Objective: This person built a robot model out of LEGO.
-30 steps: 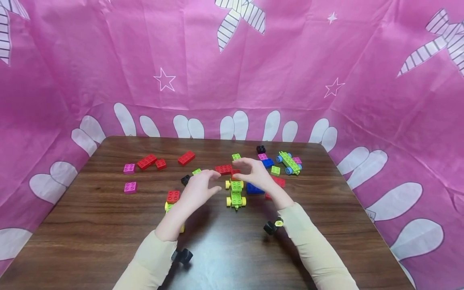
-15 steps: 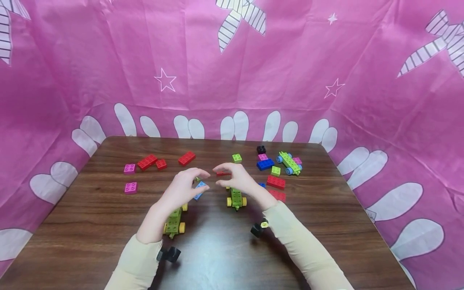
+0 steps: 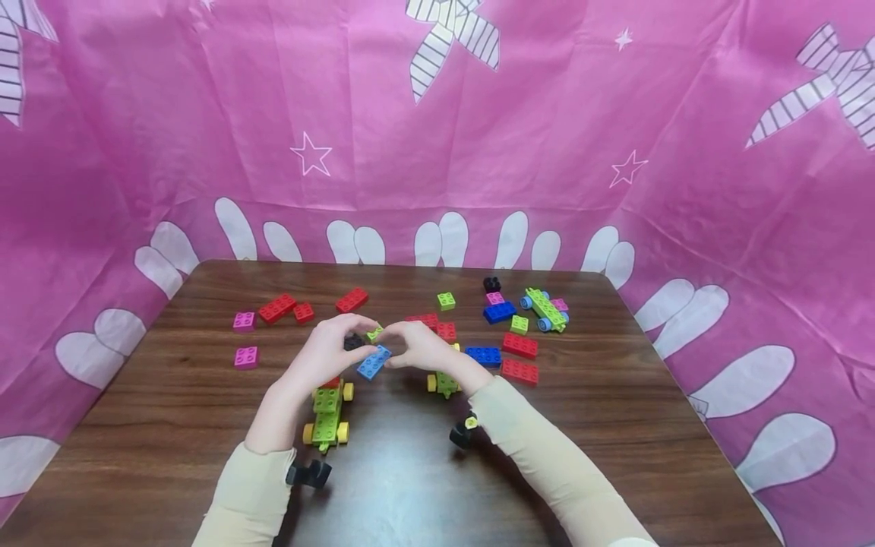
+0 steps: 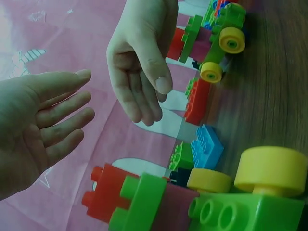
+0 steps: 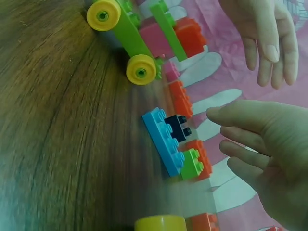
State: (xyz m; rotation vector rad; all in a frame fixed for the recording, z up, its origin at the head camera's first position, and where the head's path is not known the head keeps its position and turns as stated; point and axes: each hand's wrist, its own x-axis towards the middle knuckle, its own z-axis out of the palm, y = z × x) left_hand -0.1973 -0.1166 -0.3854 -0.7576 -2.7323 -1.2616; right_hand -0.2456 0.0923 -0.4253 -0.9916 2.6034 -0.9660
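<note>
The light blue brick lies on the table, in the head view at 4 o'clock from the left hand and 8 from the right hand, both relaxed, holding nothing. Only the wrist views show a pink block within the yellow-wheeled car.

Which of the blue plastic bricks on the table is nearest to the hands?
The light-blue rectangular plastic brick, below the left hand and right hand; the two dark-blue rectangular bricks lie farther right.
</note>
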